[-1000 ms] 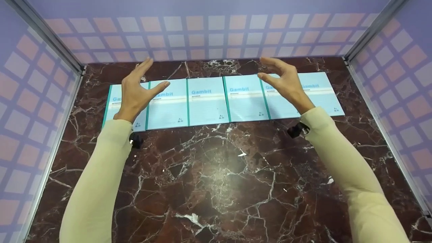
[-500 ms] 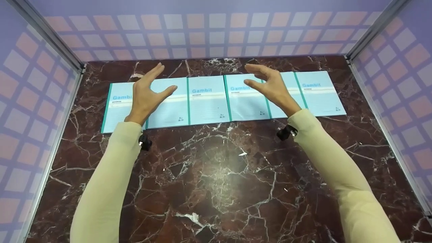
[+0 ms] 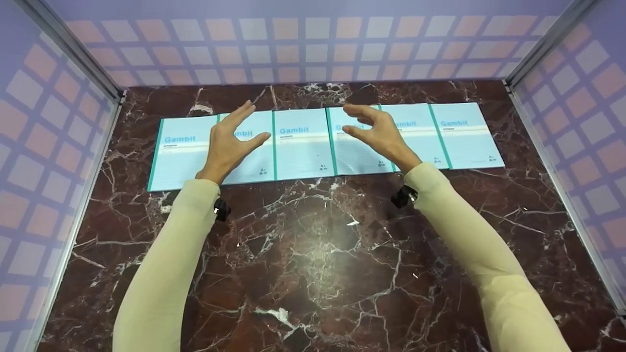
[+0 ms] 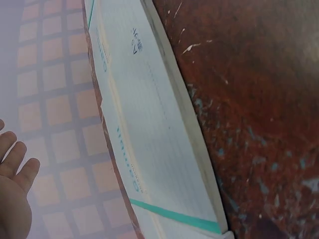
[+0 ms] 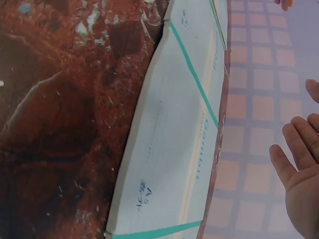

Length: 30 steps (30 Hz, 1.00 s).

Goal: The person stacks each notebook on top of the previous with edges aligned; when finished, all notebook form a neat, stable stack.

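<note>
Several pale blue notebooks (image 3: 303, 154) marked "Gambit", with green spines, lie side by side in a slightly slanting row on the dark marbled table (image 3: 313, 254). My left hand (image 3: 229, 146) is held over the second notebook from the left and hides part of its cover. My right hand (image 3: 380, 134) is over the fourth and fifth notebooks. Both hands hold nothing, thumbs spread from the fingers and facing each other. In the left wrist view the left hand (image 4: 15, 194) appears apart from the covers; the right hand (image 5: 304, 184) does too in the right wrist view.
A purple back wall (image 3: 313, 44) with pink and white squares stands behind the notebooks. Similar side walls, the left (image 3: 44, 146) and the right (image 3: 582, 137), bound the table. Small black wrist cameras sit under the left cuff (image 3: 222, 209) and right cuff (image 3: 402, 196).
Both hands have moved toward each other: the left to the right, off the leftmost notebook, and the right to the left, uncovering the rightmost notebook. The notebooks have stayed in place.
</note>
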Each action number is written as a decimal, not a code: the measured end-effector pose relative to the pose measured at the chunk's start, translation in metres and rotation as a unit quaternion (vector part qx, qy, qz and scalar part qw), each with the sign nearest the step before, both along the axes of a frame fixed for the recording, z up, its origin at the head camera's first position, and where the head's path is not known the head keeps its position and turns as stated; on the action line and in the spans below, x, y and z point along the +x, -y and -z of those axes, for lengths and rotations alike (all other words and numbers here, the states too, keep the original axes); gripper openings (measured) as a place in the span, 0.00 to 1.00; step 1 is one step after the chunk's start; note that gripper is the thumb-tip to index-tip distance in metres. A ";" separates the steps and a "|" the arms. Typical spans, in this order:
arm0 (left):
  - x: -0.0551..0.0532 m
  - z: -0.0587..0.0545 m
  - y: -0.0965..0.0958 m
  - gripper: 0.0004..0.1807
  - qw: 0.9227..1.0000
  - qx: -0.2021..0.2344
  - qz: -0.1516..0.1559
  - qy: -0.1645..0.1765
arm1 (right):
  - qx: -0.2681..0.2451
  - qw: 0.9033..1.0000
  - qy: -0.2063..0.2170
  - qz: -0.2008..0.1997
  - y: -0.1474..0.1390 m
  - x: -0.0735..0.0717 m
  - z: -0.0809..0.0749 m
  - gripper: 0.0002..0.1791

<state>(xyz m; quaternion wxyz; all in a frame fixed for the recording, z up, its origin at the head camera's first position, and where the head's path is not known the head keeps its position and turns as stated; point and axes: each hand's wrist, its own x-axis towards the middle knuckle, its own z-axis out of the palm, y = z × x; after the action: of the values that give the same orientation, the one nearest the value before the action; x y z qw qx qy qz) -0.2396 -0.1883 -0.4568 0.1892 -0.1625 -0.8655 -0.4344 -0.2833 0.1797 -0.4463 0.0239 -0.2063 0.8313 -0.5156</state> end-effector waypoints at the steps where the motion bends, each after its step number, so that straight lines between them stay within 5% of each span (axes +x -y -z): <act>1: 0.000 0.001 -0.001 0.37 1.000 -0.002 0.002 0.002 | 0.002 1.000 0.000 -0.001 0.001 0.000 0.002 0.29; 20: 0.003 0.029 -0.019 0.38 0.995 -0.054 0.035 0.074 | 0.072 0.997 0.000 -0.043 0.022 0.009 0.039 0.30; 30: 0.005 0.042 -0.027 0.36 0.986 -0.097 0.062 0.123 | 0.121 0.991 -0.006 -0.058 0.031 0.011 0.048 0.28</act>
<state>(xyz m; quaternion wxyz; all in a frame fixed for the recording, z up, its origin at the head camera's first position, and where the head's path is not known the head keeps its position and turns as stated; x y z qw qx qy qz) -0.2343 -0.1609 -0.4987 0.0372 -0.1791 -0.9083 -0.3761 -0.2726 0.1491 -0.4941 0.0739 -0.2525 0.8744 -0.4077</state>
